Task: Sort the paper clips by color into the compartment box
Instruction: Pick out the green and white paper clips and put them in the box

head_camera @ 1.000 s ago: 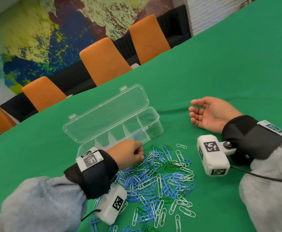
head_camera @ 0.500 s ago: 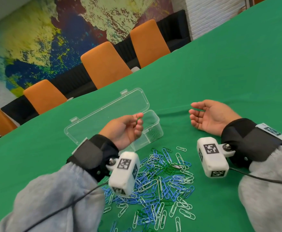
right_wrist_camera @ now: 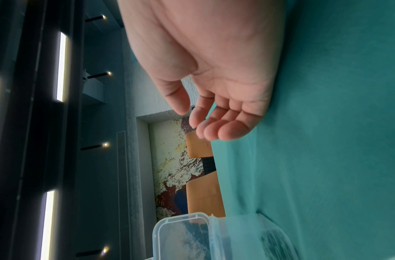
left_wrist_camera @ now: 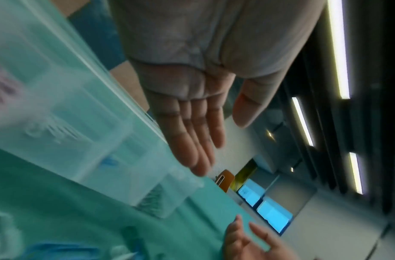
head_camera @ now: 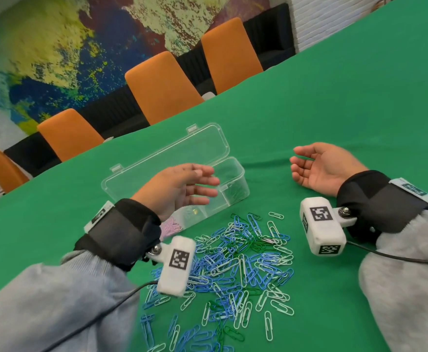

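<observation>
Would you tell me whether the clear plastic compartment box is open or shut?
Open: the clear plastic compartment box has its hinged lid folded back onto the green table.

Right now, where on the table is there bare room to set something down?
Bare green cloth beyond the right hand, and between box and that hand. Crowded: the clip pile between the wrists, where the left hand hovers over the box.

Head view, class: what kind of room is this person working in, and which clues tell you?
Probably a meeting or conference room: a long table under green cloth, a row of orange chairs along its far side, and a large painted mural on the wall.
</observation>
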### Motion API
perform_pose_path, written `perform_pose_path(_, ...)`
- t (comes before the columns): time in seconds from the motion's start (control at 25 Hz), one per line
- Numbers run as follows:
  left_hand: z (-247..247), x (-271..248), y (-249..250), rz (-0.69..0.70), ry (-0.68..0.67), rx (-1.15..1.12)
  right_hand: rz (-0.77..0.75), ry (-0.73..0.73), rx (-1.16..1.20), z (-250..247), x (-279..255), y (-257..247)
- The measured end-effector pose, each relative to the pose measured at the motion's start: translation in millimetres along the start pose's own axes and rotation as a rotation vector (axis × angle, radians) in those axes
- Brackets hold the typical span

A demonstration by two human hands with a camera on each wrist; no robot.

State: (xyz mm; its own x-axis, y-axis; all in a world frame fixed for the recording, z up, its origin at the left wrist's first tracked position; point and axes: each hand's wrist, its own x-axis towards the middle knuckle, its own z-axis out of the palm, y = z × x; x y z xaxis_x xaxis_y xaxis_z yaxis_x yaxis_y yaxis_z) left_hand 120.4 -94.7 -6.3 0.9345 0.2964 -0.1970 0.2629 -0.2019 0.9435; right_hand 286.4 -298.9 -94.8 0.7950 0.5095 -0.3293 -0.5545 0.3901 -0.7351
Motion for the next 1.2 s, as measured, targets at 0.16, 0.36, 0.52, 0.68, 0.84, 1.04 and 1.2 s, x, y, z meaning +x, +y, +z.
perform_pose_path(0.16,-6.7,-23.4,-30.9,-0.066,-0.265,0.874,0.003,-0.006,-0.025,1.3,0.6,0.9)
perform_pose_path(0.36,-10.6,-26.1,-54.9,0.020,-0.338,1.274,0.002,0.004,-0.030,0.2,1.8,1.5)
perform_pose_path(0.52,-4.6,-21.5,-57.5,0.050,-0.320,1.267,-0.003,-0.002,-0.024,0.9,1.4,1.9)
perform_pose_path(0.68,5.6,-13.9,-56.9,0.089,-0.348,1.338,-0.005,-0.004,-0.033,1.0,0.8,1.7)
perform_pose_path(0.84,-2.6,-13.8,-55.1,0.081,-0.268,1.244,-0.007,-0.002,-0.014,-0.4,2.2,1.5)
perform_pose_path(1.04,-19.7,-23.7,-62.1,-0.065,-0.121,0.751,-0.003,-0.004,-0.012,-0.8,4.6,1.3)
perform_pose_path(1.2,-24.6,-31.0,-62.0,-0.064,-0.063,0.395,-0.005,-0.007,-0.005,-0.8,4.4,3.1)
